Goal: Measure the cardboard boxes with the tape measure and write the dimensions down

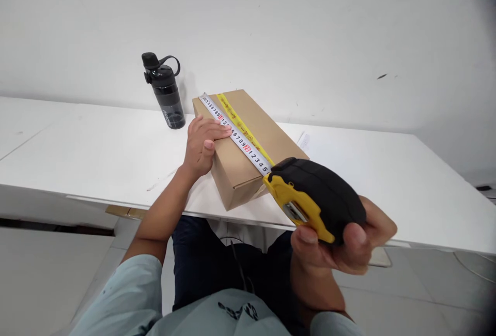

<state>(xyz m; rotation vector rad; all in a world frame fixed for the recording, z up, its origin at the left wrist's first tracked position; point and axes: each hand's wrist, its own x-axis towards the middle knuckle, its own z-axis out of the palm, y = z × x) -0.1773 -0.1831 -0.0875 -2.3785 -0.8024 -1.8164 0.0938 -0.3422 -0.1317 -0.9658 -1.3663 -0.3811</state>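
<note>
the right hand was clamped on the tape measure, whose blade lay along the cardboard box; the left hand lay spread, fingertips against the blade, clutching nothing. a sharp pull could have slid the blade askew or dragged the box, its near corner close to the table's front edge. sideways room was generous; bottle and wall limited the back

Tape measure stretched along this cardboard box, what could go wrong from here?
The blade might slip or spring back if the left hand, fingertips on it, lifts away. A tug from the right hand, holding the case, might drag the box past the nearby front edge of the table.
</note>
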